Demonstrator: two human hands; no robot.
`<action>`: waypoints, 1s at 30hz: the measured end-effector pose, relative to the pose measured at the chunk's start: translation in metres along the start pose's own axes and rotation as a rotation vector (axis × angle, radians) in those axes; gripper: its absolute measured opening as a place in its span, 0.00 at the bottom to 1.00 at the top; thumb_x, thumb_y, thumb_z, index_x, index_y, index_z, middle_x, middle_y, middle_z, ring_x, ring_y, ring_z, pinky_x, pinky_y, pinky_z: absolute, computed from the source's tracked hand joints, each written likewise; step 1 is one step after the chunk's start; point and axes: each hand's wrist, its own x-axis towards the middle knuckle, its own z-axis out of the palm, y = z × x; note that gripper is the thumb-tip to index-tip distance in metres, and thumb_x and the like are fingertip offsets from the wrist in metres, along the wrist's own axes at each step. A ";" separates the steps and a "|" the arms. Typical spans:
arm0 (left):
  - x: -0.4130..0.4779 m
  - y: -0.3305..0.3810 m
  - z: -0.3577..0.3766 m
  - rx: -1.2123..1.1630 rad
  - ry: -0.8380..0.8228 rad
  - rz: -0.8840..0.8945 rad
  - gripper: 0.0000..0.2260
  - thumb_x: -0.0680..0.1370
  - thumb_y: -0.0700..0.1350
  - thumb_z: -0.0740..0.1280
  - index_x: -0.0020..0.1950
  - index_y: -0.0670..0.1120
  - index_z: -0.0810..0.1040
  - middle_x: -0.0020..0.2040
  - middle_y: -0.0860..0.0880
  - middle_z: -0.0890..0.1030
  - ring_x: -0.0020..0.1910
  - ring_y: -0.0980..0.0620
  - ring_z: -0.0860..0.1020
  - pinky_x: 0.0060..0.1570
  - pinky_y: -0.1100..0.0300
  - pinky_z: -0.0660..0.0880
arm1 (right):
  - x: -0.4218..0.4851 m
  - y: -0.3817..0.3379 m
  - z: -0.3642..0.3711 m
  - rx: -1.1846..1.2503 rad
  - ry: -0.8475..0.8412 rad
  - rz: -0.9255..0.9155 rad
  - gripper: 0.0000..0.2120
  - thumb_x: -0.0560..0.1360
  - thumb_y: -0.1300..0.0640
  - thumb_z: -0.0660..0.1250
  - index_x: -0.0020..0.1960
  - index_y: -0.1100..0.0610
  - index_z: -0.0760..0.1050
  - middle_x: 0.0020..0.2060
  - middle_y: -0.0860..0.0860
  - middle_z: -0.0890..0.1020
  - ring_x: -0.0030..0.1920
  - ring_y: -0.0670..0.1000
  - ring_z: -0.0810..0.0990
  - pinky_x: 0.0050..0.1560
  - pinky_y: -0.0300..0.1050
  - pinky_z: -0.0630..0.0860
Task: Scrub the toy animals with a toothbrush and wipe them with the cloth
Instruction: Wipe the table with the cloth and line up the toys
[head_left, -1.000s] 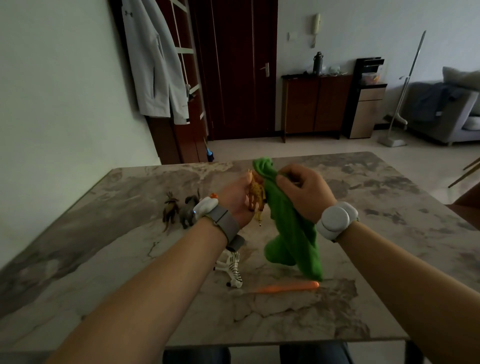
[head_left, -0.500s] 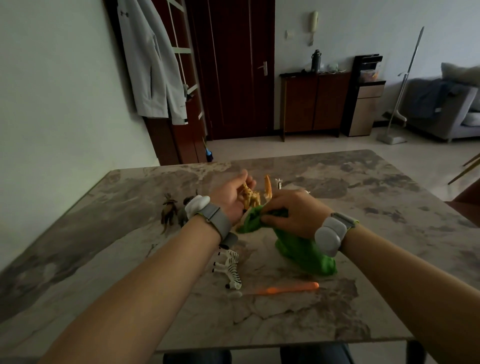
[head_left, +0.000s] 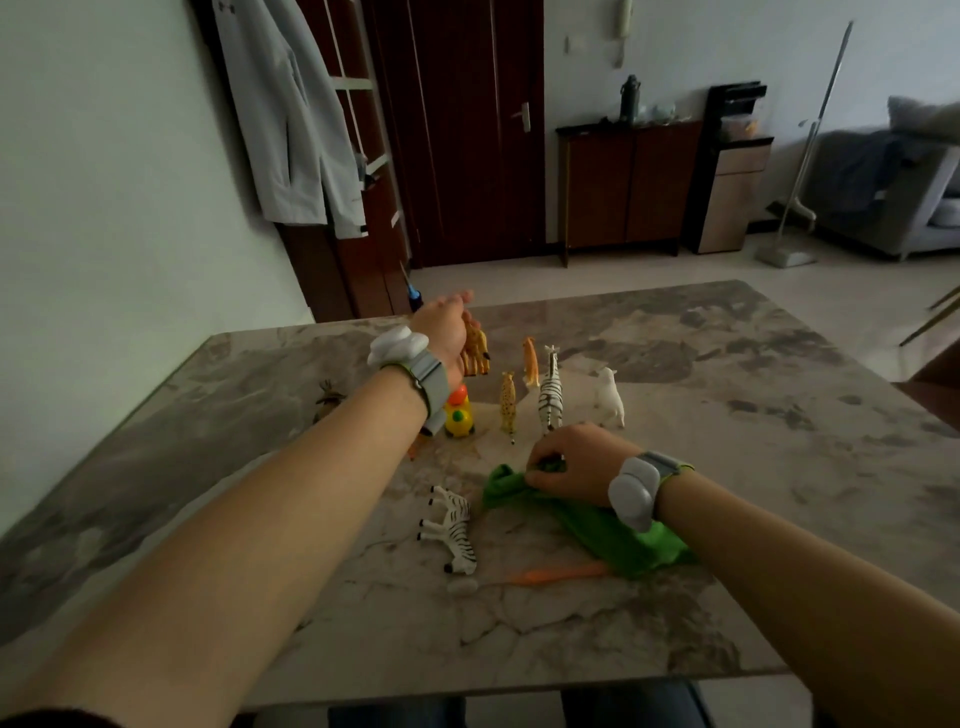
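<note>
Reaching to the far side of the marble-patterned table (head_left: 727, 364), a person's left hand (head_left: 441, 325) grips an orange-yellow toy animal (head_left: 475, 348), fingers curled around its back, beside a loose row of figures; whether its feet touch the tabletop cannot be told from this angle. The right hand (head_left: 576, 462) rests near the table's middle, fingers clenched on the bunched end of a green cloth (head_left: 623, 535), which trails flat on the surface beneath the wrist. The step in hand looks like the close of one animal's wipe-down, with the figure being set among the others: a spotted cat (head_left: 508, 402), a standing zebra (head_left: 550, 392), a white animal (head_left: 610, 397), a slim orange figure (head_left: 530, 361) and a yellow round-bodied toy (head_left: 458, 415). A second zebra (head_left: 454, 527) lies on its side just left of the cloth, and the orange toothbrush (head_left: 556, 574) lies untouched in front of it, its pale head pointing left. The likely next move calls for letting go of both toy and cloth, then picking up the fallen zebra with one hand and the brush with the other. The toys appear hard, glossy and thin-legged, so the standing ones could tip if nudged. A dark figure (head_left: 327, 402) stands apart at the left, partly hidden behind the forearm.
</note>
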 end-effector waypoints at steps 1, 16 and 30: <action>0.004 -0.002 0.001 0.053 0.006 -0.002 0.10 0.83 0.41 0.61 0.44 0.45 0.79 0.35 0.48 0.75 0.28 0.56 0.74 0.31 0.62 0.70 | 0.003 0.001 0.003 0.007 -0.012 0.008 0.11 0.77 0.45 0.68 0.53 0.49 0.84 0.48 0.46 0.85 0.46 0.47 0.82 0.50 0.41 0.79; 0.085 -0.026 0.015 0.487 -0.232 0.082 0.14 0.80 0.40 0.68 0.65 0.39 0.77 0.55 0.44 0.84 0.49 0.55 0.83 0.46 0.69 0.79 | 0.028 0.016 0.035 0.115 -0.131 -0.002 0.12 0.78 0.44 0.67 0.57 0.48 0.79 0.50 0.47 0.83 0.48 0.47 0.80 0.48 0.39 0.74; 0.136 -0.082 0.029 0.931 -0.380 -0.084 0.13 0.80 0.39 0.63 0.63 0.39 0.80 0.58 0.39 0.83 0.59 0.41 0.80 0.61 0.51 0.76 | 0.033 0.026 0.038 0.162 -0.151 -0.002 0.12 0.77 0.40 0.65 0.56 0.44 0.78 0.49 0.44 0.83 0.47 0.46 0.81 0.52 0.51 0.80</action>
